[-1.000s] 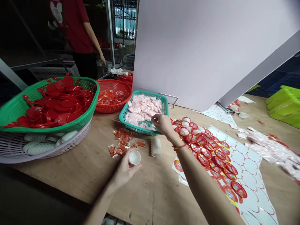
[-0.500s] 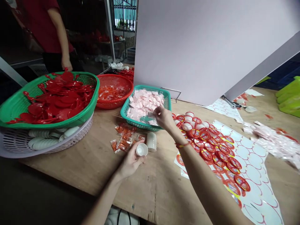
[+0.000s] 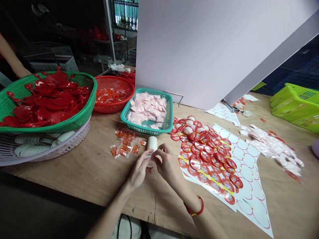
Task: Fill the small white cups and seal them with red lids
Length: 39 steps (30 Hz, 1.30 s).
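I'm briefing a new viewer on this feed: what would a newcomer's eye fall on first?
Probably the heap of glossy red pieces in the green basket at the left. Next, the red-rimmed discs crowded over the white sheet right of centre. Then, front and centre, the left hand holding a small cup, the right hand close against it.

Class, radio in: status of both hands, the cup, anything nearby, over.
Left hand holding small cup. Right hand at cup, fingers bent. Cup largely hidden, contents unclear. White stack just beyond, orange sachets leftward.
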{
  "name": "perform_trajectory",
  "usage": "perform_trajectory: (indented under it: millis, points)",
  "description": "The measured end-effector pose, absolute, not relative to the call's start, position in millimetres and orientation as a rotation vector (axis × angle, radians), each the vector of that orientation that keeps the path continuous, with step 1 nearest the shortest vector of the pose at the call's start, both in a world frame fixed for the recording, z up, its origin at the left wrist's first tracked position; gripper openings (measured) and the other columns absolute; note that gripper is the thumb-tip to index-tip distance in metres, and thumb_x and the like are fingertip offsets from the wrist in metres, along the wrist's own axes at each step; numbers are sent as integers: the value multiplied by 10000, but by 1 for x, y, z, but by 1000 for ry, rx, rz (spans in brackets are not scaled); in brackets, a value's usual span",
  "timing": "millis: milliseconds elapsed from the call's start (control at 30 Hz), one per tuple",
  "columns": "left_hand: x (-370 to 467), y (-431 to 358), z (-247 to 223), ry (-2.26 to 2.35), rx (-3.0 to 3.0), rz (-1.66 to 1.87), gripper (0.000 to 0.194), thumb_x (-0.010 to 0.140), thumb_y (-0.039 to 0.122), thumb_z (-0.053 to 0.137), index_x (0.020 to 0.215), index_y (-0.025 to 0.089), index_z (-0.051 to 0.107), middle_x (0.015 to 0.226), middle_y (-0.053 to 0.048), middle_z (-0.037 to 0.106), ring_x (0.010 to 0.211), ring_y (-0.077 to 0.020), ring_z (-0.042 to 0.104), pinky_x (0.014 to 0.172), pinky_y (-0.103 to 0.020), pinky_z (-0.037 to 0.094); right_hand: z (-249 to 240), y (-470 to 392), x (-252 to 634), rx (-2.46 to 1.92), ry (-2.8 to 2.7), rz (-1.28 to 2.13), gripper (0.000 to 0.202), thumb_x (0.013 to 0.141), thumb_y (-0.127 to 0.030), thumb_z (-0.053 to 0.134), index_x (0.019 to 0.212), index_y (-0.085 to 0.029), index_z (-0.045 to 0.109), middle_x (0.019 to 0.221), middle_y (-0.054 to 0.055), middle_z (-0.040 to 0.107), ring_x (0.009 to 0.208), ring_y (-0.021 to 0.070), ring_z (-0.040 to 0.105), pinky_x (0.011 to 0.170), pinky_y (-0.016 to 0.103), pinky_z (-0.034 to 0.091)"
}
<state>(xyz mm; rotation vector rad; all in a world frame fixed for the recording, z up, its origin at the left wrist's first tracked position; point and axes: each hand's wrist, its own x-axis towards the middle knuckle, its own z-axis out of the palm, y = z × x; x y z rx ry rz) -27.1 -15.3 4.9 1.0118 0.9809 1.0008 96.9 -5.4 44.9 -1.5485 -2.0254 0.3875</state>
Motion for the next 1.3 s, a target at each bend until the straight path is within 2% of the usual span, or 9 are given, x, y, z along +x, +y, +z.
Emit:
perform_trajectory:
  millis: [167,400,533,633,733,867,1033,1133,1300]
  points:
    - [-15,-14,3,1077,1153,1145,280,843,272,429,1068,167,558,1148,-91,576,1070,-210,512,895,-320,407,36,-12,92,-1585,-1771,448,155,738,-78,513,691,-168,630,922,88,584,688,159,569,619,270,452]
    - [-11,-18,20,1038,993,965,343,730,266,508,1058,170,536,870,-36,623,608,-125,509,511,-225,385,33,-15,90,-1689,-1887,352,204,757,-73,495,770,-178,670,1008,101,594,765,179,576,641,276,470]
    - [-10,-23,18,1035,934,941,345,677,243,525,1014,169,529,702,10,564,516,-93,408,467,-211,324,47,-18,99,-1653,-2354,422,204,732,-49,516,800,-148,682,1192,168,537,1052,284,500,817,384,454]
    - [-18,-26,14,1095,931,933,287,680,247,541,957,177,527,641,34,506,539,-96,414,481,-202,323,56,-19,118,-1335,-2462,702,334,768,-50,471,1034,-173,633,1332,146,434,1229,268,379,930,409,399]
    - [-32,-28,14,1191,917,934,221,680,243,549,893,187,535,668,33,503,569,-95,436,496,-194,334,58,-9,140,-1249,-2167,920,355,824,-113,432,1137,-207,569,1179,97,581,1055,197,553,828,333,476]
    - [-45,-28,19,1218,842,969,217,649,232,549,859,190,518,654,51,478,489,-65,387,452,-181,295,56,23,137,-1458,-1851,694,240,827,-190,461,1004,-162,621,889,75,676,729,164,627,659,277,500]
    - [-46,-24,24,1230,805,1004,223,637,227,532,851,188,484,607,63,463,451,-60,371,415,-177,254,58,53,77,-1694,-2403,236,201,762,-55,490,793,-141,669,802,134,663,843,247,579,730,325,440]
    - [-51,-23,25,1176,818,1007,249,671,254,524,904,180,477,585,58,463,489,-84,405,448,-199,297,49,52,49,-1764,-2434,147,238,782,-43,430,857,-91,650,904,217,626,958,328,516,759,414,404]
    - [-64,-25,24,995,768,1016,301,727,315,493,986,161,493,683,16,504,558,-106,447,492,-231,313,29,49,44,-1773,-2479,101,220,784,-78,434,899,-121,617,938,197,605,957,325,493,759,422,383]
